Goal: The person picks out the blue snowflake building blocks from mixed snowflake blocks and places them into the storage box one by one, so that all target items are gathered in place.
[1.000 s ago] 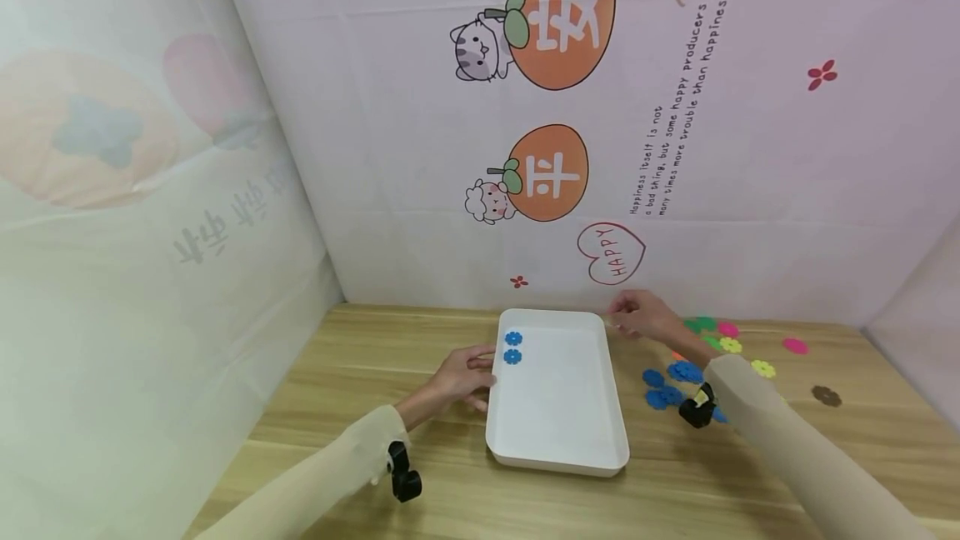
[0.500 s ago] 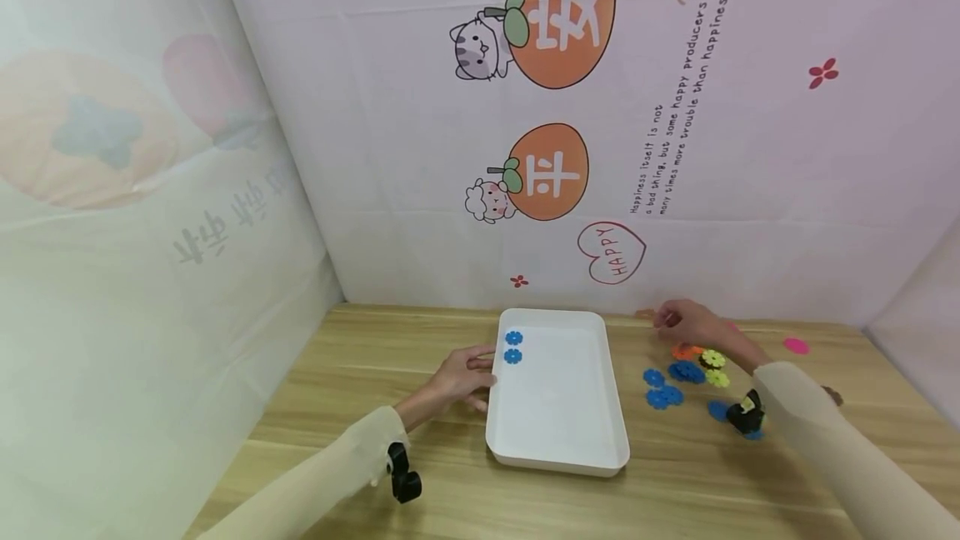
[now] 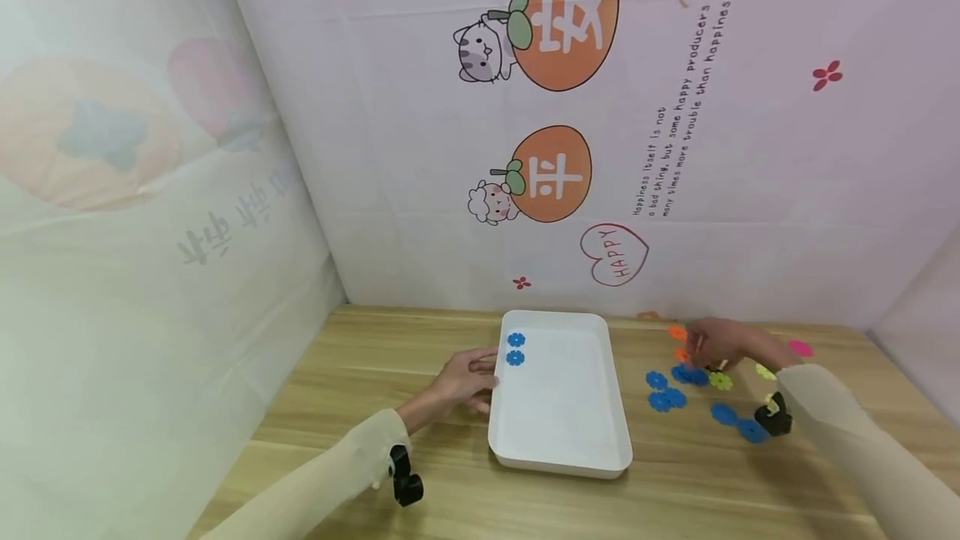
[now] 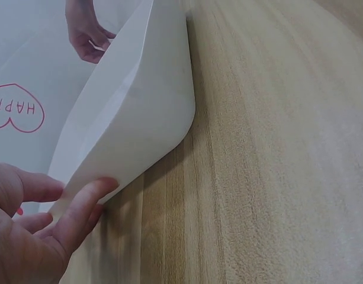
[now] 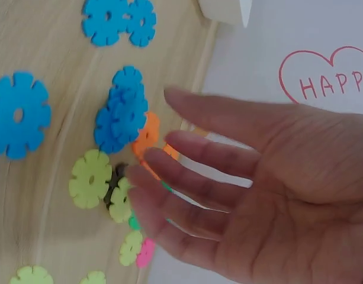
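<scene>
A white rectangular tray (image 3: pixel 558 407) lies on the wooden table, with two blue snowflake discs (image 3: pixel 515 357) near its far left corner. My left hand (image 3: pixel 457 377) is at the tray's left side, its fingertips touching the outer wall close to the rim. Over the loose snowflake discs right of the tray hovers my right hand (image 3: pixel 723 342). The right wrist view shows its fingers loosely extended, holding nothing. Stacked blue discs (image 5: pixel 125 112), orange discs (image 5: pixel 147 134) and a yellow disc (image 5: pixel 91 178) lie just beyond its fingertips. The hand hides part of the pile in the head view.
More blue discs (image 3: pixel 666 399) lie between the tray and the right forearm. A pink disc (image 3: pixel 801 348) sits farther right. A printed white cloth (image 3: pixel 420 148) hangs right behind the table's back edge, and another cloth (image 3: pixel 150 298) stands along the left side.
My right hand has moved from beside the tray's far right corner rightward and nearer, over the discs. My left hand, the tray and its two blue discs have stayed put.
</scene>
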Tool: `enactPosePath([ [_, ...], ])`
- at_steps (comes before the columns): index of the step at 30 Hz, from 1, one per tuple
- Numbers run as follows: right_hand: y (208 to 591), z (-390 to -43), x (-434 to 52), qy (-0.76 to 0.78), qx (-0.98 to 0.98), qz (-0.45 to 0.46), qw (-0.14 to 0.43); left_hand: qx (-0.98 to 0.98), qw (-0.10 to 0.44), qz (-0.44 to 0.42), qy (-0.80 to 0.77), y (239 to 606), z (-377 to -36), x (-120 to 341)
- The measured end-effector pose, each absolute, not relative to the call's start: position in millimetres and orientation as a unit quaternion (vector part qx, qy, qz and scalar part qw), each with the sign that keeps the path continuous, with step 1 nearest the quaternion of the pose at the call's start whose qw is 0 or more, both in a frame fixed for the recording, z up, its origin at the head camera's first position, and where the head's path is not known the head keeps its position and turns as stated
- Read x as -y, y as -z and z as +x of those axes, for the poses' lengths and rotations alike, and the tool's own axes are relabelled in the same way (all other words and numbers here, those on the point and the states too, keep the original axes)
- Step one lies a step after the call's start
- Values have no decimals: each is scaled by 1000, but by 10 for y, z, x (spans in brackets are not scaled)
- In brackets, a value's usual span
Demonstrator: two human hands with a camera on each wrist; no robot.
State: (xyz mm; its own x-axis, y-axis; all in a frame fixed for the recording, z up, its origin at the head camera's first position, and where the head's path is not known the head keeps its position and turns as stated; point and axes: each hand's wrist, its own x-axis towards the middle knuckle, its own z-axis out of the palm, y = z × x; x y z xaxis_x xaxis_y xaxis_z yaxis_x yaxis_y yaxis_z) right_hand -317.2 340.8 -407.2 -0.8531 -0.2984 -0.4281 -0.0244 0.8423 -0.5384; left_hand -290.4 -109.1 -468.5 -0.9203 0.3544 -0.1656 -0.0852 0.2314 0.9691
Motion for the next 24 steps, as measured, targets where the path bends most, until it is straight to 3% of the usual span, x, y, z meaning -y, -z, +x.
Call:
enactPosePath([
  [24, 4394, -3197, -3421, 255, -939, -50, 224, -766, 179, 84, -611, 4674, -2907, 1091],
])
